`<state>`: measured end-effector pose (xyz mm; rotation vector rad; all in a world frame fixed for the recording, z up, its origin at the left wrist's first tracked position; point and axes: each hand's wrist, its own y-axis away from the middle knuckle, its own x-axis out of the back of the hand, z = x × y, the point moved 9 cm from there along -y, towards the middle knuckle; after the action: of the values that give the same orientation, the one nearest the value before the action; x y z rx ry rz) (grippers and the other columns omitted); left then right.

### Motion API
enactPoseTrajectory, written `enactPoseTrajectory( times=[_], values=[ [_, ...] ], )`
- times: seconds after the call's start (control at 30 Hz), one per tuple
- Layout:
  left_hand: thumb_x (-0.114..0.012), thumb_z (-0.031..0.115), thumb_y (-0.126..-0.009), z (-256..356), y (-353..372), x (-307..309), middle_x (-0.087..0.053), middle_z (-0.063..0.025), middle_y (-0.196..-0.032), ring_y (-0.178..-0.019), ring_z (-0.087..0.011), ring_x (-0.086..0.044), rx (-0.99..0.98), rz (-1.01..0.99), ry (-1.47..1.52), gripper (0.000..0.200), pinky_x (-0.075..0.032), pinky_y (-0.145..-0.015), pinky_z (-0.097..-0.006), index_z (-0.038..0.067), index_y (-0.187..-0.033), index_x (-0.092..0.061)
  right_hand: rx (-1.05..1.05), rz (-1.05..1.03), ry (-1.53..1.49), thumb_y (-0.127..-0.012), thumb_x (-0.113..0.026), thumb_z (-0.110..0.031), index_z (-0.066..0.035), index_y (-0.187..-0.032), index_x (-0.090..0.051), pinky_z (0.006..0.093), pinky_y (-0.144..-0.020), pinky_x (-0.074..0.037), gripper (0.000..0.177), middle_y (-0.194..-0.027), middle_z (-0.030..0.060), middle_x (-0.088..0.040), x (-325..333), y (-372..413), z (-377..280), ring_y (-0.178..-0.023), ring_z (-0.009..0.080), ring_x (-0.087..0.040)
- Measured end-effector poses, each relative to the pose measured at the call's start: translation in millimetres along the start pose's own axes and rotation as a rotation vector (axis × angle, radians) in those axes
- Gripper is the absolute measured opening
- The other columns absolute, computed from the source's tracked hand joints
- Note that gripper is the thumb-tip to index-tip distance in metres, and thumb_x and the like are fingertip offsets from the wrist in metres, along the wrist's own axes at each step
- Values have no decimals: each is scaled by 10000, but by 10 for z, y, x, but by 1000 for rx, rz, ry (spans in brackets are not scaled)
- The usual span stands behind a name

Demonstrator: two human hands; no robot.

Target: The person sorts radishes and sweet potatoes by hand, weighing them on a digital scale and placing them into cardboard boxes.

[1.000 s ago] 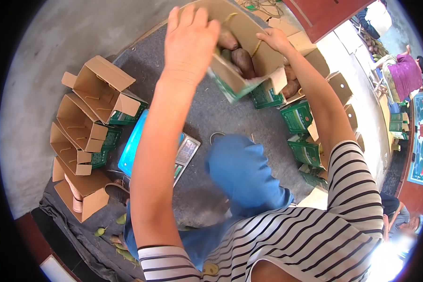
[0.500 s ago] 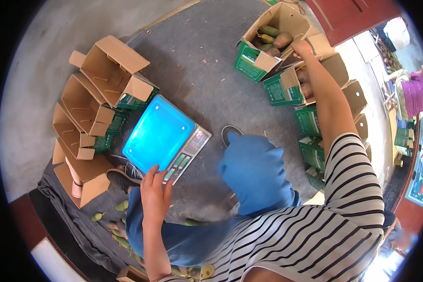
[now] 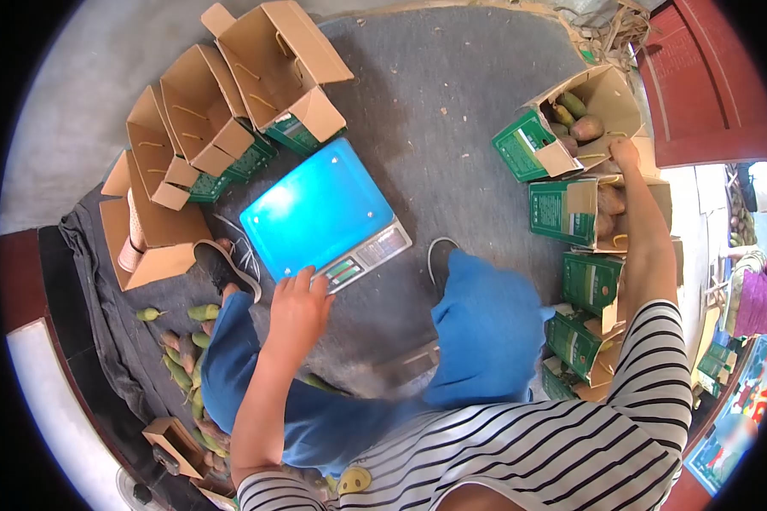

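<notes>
Centre frame, my left hand [image 3: 298, 308] lies loose, gripping nothing, on the keypad edge of the flat blue scale [image 3: 320, 209]. Four open brown cardboard boxes [image 3: 200, 98] fan across the upper left. At upper right, my right hand [image 3: 626, 153] touches a mango-filled carton [image 3: 618, 98], and I cannot tell its grip.

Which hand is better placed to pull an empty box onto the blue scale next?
Probably the left. The left hand sits at the blue-topped digital scale, nearer the open empty cardboard boxes. The right hand is stretched toward the fruit-filled green-and-brown carton.
</notes>
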<state>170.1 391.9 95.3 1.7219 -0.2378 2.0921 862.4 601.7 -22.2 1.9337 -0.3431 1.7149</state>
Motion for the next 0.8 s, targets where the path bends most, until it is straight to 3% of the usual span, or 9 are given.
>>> enactPoseTrajectory(
  times=[0.13,0.23,0.4,0.43,0.5,0.57,0.6,0.67,0.8],
  values=[
    [-705,160,-741,17,8,0,-587,-167,-1059,-917,-303,-589,22,-15,-25,276,-451,-817,-419,32,-949,-577,-70,182,88,-811,-476,-350,-92,-969,-696,438,-858,-474,374,-950,206,-665,31,285,168,-938,369,-635],
    [-705,160,-738,13,64,70,-591,-154,-1006,-902,-291,-595,15,15,9,263,-449,-812,-412,38,-933,-579,-91,155,42,-811,-479,-363,-91,-1013,-684,450,-857,-480,395,-993,209,-657,47,543,178,-963,383,-626],
    [-687,174,-756,0,134,31,-590,-162,-1057,-920,-326,-592,30,-42,-1,256,-439,-834,-421,35,-947,-589,22,254,330,-847,-480,-305,-96,-1014,-680,441,-808,-498,334,-963,204,-661,386,539,-253,-936,363,-635],
    [-688,178,-754,11,143,30,-591,-166,-1056,-921,-325,-593,31,-55,-9,254,-438,-836,-421,34,-939,-590,77,288,420,-857,-478,-293,-97,-1013,-678,434,-803,-499,321,-959,201,-661,582,569,-531,-935,357,-635],
    [-692,186,-747,21,166,-3,-593,-166,-994,-915,-308,-598,42,-89,-36,249,-436,-839,-412,31,-914,-592,301,443,271,-885,-488,-267,-79,-1015,-661,409,-800,-497,286,-978,173,-658,1011,931,-1548,-932,338,-632],
    [-694,188,-743,38,188,-6,-591,-160,-957,-908,-301,-600,54,-124,-50,251,-436,-844,-405,33,-912,-593,737,494,-149,-895,-509,-266,-58,-1027,-642,395,-827,-486,280,-1030,140,-645,1242,1783,-2863,-950,326,-618],
    [-686,201,-751,49,208,-29,-585,-145,-918,-890,-291,-602,29,-82,-43,252,-442,-824,-406,32,-914,-595,975,450,-208,-894,-529,-246,-70,-1024,-648,391,-834,-481,250,-1051,123,-634,1126,2060,-3442,-959,314,-609],
    [-674,212,-760,80,258,-57,-586,-141,-915,-887,-289,-601,14,-88,-80,255,-446,-802,-409,26,-916,-594,1179,250,-265,-897,-521,-258,-95,-1014,-654,396,-821,-486,240,-1030,104,-632,909,2787,-4495,-968,298,-601],
    [-601,153,-750,103,351,-2,-592,-121,-882,-861,-268,-609,19,-75,-83,157,-454,-763,-399,47,-864,-581,1356,70,-150,-878,-515,-348,-63,-974,-647,428,-803,-489,328,-1001,128,-628,293,3472,-6175,-969,315,-596]
  ],
)
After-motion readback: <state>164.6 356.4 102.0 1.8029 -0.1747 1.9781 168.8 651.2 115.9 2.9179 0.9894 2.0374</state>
